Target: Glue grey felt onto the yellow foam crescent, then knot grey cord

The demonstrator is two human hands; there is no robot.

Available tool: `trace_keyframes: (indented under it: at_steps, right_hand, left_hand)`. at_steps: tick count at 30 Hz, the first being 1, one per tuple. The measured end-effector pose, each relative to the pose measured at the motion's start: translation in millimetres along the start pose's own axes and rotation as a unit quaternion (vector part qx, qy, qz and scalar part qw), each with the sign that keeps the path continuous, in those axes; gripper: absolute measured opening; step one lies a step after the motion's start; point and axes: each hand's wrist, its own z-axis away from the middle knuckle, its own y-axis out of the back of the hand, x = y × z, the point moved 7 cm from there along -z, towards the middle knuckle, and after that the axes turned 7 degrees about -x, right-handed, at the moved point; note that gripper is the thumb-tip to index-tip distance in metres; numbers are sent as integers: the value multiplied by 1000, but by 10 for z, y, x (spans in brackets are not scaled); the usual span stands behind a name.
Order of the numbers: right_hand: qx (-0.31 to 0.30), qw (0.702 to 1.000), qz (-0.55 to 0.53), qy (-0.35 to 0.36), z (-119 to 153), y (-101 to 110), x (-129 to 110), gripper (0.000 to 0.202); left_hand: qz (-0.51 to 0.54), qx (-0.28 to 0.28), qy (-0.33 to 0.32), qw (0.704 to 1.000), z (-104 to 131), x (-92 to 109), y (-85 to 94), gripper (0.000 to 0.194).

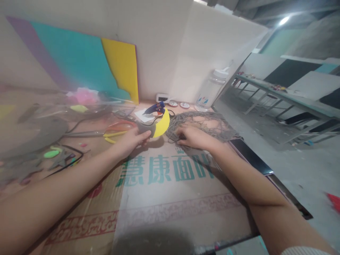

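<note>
My left hand is closed on a crescent moon shape, thumb on top. The crescent is bright yellow on its right part and grey near my fingers; whether the grey is wound yarn I cannot make out. My right hand is at the near left side of a loose, tangled heap of grey yarn, its fingers curled and pinched on the strands. Just behind the crescent lies a dark blue glue gun over a white card.
Scissors with red handles and a yellow-handled tool lie left. Farther left are blurred craft scraps and a green piece. A clear bottle, small white clock and phone stand or lie around the cardboard.
</note>
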Motion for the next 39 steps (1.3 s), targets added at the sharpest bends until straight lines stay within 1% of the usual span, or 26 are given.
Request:
trace_keyframes:
  at_steps: [2,3,6,8,10,11,12,13,15,16,17,18,20,22,24,28,31,33,35,37,39]
  right_hand:
    - [-8,1000,-15,-5,12,15,3,8]
    - [-21,999,-20,-14,28,25,4,6]
    - [-84,995,-47,-21,104,54,-37,10]
    - [-118,991,-63,6,162,89,-105,15]
    - [-126,990,-62,31,203,140,-146,20]
    - [-112,992,-53,23,212,177,-125,22]
    - [-86,996,-38,-2,214,221,-72,24]
    - [-49,998,-20,-38,215,272,3,25]
    - [30,993,16,-115,222,359,160,26]
    - [55,989,25,-133,215,370,210,26]
    - [65,989,23,-133,192,351,233,26]
    - [63,991,11,-117,153,307,231,26]
    - [41,997,-16,-58,58,179,169,26]
    - [24,999,-30,-3,-27,43,85,23]
    - [32,998,-34,33,-85,-67,24,21]
    - [70,995,-39,66,-133,-236,-14,42]
    - [71,995,-36,66,-149,-312,-11,47]
    - [78,995,-30,56,-149,-290,-12,44]
    - [86,995,-11,47,-136,-212,-19,35]
    - [97,995,2,29,-99,-76,6,28]
    - [127,992,-6,-6,-17,135,99,25]
  left_hand:
    - [-10,-5,-4,1000,1,8,-4,38]
    - [-14,-6,-5,1000,1,11,-3,38]
    - [-26,-2,-2,1000,3,10,9,38]
    - [-31,0,1,1000,4,10,12,38]
    - [-32,0,1,1000,7,14,9,38]
    - [-29,-2,0,1000,7,16,5,38]
    - [-25,-4,0,1000,7,16,0,38]
    - [-22,-5,1,1000,8,13,-3,38]
    - [-18,-6,5,1000,8,6,-7,37]
    - [-20,-6,6,1000,9,5,-7,37]
    - [-24,-7,6,1000,10,6,-7,37]
    - [-29,-6,5,1000,11,8,-6,37]
    - [-35,-4,6,999,12,11,-2,37]
    - [-40,1,7,999,12,10,5,36]
    - [-42,1,4,999,6,10,6,36]
    - [-56,-6,-2,998,-1,14,-6,38]
    - [-73,-1,4,997,2,6,1,40]
    - [-69,5,7,998,3,-7,12,39]
    - [-66,9,10,998,1,-23,24,38]
    - [-67,12,11,998,-2,-33,37,37]
    - [-67,10,12,998,-1,-33,38,37]
